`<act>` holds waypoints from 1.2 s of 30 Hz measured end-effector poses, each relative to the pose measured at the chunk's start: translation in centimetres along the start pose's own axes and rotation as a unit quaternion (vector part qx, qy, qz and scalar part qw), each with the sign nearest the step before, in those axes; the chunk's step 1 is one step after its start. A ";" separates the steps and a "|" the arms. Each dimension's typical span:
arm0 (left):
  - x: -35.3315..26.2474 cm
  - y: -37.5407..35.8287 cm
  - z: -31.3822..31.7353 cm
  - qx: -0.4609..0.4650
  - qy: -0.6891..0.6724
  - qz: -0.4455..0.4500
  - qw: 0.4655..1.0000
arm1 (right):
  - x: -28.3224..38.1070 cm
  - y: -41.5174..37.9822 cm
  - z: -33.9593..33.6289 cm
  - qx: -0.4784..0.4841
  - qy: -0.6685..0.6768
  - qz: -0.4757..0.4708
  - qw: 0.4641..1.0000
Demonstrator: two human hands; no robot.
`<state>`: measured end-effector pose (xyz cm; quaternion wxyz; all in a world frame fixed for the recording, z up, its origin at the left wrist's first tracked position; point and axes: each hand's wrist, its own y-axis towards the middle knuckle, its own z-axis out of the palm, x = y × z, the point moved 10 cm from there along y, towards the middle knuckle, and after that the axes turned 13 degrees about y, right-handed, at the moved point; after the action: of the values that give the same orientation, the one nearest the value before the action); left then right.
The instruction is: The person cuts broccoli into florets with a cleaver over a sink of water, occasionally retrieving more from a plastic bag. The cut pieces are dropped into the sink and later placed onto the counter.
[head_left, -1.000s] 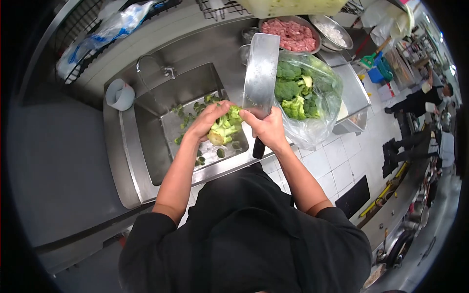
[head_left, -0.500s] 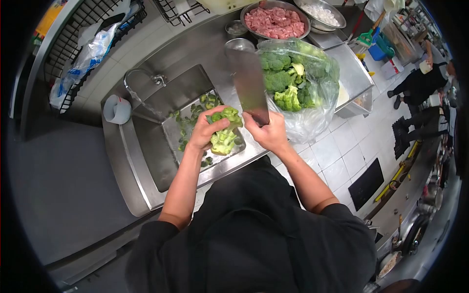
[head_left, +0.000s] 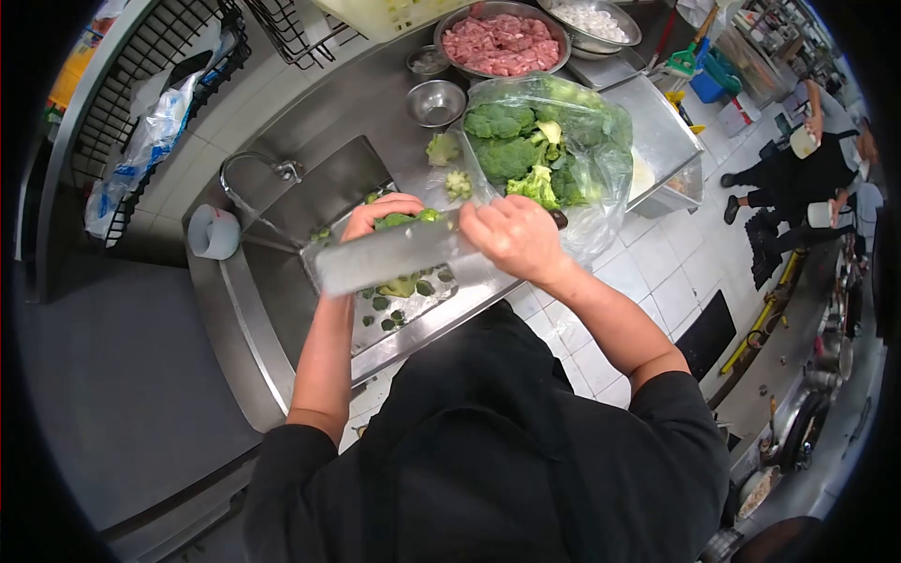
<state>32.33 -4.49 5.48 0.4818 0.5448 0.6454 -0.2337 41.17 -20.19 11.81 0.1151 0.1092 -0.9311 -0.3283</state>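
Observation:
My right hand (head_left: 516, 236) is wrapped round the handle of a cleaver (head_left: 389, 255). The wide blade, blurred by motion, reaches leftward across the front of my left hand (head_left: 377, 214). That hand grips a head of broccoli (head_left: 398, 220) over the sink (head_left: 282, 291); the blade hides much of both. Below the blade, a pale green broccoli stalk (head_left: 402, 286) shows. Cut florets (head_left: 380, 303) lie scattered on the sink bottom. Two trimmed pieces, one a leafy stalk (head_left: 442, 150), rest on the counter beside a clear bag of broccoli (head_left: 610, 141).
A faucet (head_left: 246, 161) runs water into the sink, near a white plastic tub (head_left: 214, 232). Behind are a small steel bowl (head_left: 435, 103), a large bowl of raw meat (head_left: 502, 45) and a bowl of white pieces (head_left: 589, 22). Other people (head_left: 802, 178) stand far right.
The cleaver has swung from pointing away from me to lying leftward across the broccoli. My right hand has turned over with it. The view has shifted slightly.

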 end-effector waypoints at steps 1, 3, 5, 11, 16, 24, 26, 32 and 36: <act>0.2 0.0 -0.2 -0.011 0.011 -0.002 1.000 | -2.4 -1.0 1.3 0.008 0.033 0.044 0.998; 0.5 -0.5 -0.2 -0.022 0.024 -0.036 0.999 | -7.0 -3.9 4.3 0.075 0.068 0.184 0.978; 1.6 -1.5 -0.7 -0.038 0.053 -0.113 0.991 | -7.9 -5.4 4.9 0.075 0.107 0.233 0.964; 7.3 -6.3 -2.8 -0.104 -0.016 -0.214 0.971 | -8.0 -7.0 9.7 0.120 0.264 0.420 0.860; 23.5 -19.9 -3.9 -0.231 -0.188 -0.540 0.787 | -8.2 -6.8 10.0 0.043 0.348 0.475 0.807; 9.1 -17.2 -12.3 -0.257 -0.343 -0.332 0.840 | -6.2 -3.9 9.8 0.024 0.306 0.394 0.866; 9.5 -17.9 -16.7 -0.241 -0.407 -0.150 0.868 | -4.7 -2.4 9.5 0.057 0.253 0.374 0.891; 15.4 -16.9 -15.6 -0.328 -0.582 -0.044 0.742 | 0.3 2.0 8.6 0.076 0.147 0.278 0.946; 14.8 -14.7 -13.2 -0.343 -0.671 -0.024 0.657 | 3.6 4.8 8.0 0.025 0.153 0.202 0.967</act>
<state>14.68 9.14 -5.18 0.9309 0.0207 0.1935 -0.3092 34.83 -12.80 9.32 0.3172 -0.0298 -0.9132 -0.2540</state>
